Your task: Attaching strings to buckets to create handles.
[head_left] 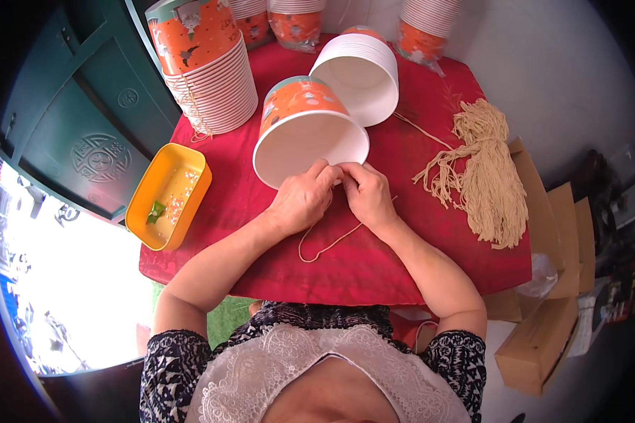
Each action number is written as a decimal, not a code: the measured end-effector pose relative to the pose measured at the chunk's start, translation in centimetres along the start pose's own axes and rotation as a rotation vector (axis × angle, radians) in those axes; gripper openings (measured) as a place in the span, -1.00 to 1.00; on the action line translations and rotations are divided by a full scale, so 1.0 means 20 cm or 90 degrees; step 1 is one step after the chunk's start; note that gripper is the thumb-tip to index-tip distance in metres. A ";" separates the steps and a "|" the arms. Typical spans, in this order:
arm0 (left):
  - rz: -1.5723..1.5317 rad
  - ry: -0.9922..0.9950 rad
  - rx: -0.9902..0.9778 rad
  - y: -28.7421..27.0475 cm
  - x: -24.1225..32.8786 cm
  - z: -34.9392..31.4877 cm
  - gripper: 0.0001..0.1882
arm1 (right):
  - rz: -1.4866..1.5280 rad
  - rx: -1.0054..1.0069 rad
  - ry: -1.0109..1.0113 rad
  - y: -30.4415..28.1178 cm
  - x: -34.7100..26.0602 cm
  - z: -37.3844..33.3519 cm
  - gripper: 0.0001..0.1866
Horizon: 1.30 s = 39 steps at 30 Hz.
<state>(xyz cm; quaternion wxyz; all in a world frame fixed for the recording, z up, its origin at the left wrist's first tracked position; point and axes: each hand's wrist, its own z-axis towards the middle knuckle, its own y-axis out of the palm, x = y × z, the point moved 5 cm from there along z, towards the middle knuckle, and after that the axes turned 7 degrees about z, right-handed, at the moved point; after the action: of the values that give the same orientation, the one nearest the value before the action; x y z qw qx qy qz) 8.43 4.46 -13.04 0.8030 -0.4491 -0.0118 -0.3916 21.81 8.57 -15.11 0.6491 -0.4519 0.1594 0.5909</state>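
Head view had a red cloth-covered table [226,176] filling the middle, with an orange-patterned paper bucket [310,144] on its side in the center, white mouth turned toward the person. Left hand [303,194] and right hand [367,194] met right at its near rim, fingers closed in a pinch — couldn't tell whether they had the rim or the beige string [317,259] looping out on the cloth below them. Behind that, a sideways bucket stack [363,84] lay with its mouth forward too, and a tall upturned stack [215,92] stood at the back left. Nearer the left edge was a yellow tray [134,211] with a green piece [156,212] and little bits in it; over on the right sat a fat yarn bundle [494,183]. Room-wise: dark green door panels [85,92] on the left, a blown-out bright opening [77,282] under them, pale wall [536,63] at the back right, cardboard boxes [536,345] beside the table — plus green matting [227,321] on the floor.
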 end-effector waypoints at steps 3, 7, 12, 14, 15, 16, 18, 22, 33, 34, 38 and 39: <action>0.093 0.018 0.003 0.01 -0.01 -0.01 -0.67 | -0.004 0.011 -0.031 0.00 0.01 0.00 -0.75; 0.158 0.006 -0.004 0.05 -0.05 -0.04 -0.79 | -0.028 0.019 -0.054 0.01 0.01 0.00 -0.75; 0.177 -0.007 0.001 0.06 -0.07 -0.04 -0.82 | -0.078 0.002 -0.056 0.00 0.00 0.00 -0.77; 0.156 -0.027 -0.010 0.07 -0.08 -0.05 -0.81 | -0.082 0.000 -0.059 -0.01 0.01 0.00 -0.78; 0.156 -0.027 -0.010 0.08 -0.08 -0.05 -0.81 | -0.086 -0.003 -0.063 -0.01 0.01 0.00 -0.79; 0.163 -0.031 -0.010 0.08 -0.08 -0.05 -0.82 | -0.086 -0.004 -0.062 -0.01 0.00 0.00 -0.79; 0.170 -0.036 -0.010 0.08 -0.09 -0.05 -0.82 | -0.063 -0.013 -0.046 -0.01 0.01 0.00 -0.80; 0.174 -0.009 0.021 0.07 -0.08 -0.05 -0.82 | -0.064 -0.024 -0.036 -0.01 0.01 0.00 -0.79; 0.127 -0.018 0.022 0.05 -0.06 -0.05 -0.81 | -0.047 -0.118 0.029 0.00 -0.01 0.00 -0.88; 0.091 -0.031 0.012 0.03 -0.05 -0.05 -0.82 | -0.048 -0.117 0.029 -0.01 0.00 0.00 -0.88; -0.007 -0.078 0.012 0.01 -0.08 -0.07 -0.83 | -0.003 -0.143 0.010 -0.02 -0.01 0.01 -0.92; -0.006 -0.079 0.012 0.00 -0.08 -0.07 -0.83 | 0.010 -0.167 0.009 -0.02 -0.01 0.01 -0.92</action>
<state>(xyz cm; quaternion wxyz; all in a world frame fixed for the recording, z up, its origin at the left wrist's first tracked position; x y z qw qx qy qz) 6.79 4.48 -14.54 0.8030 -0.4648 -0.0679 -0.3667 22.08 8.61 -14.59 0.5784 -0.5358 0.0888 0.6087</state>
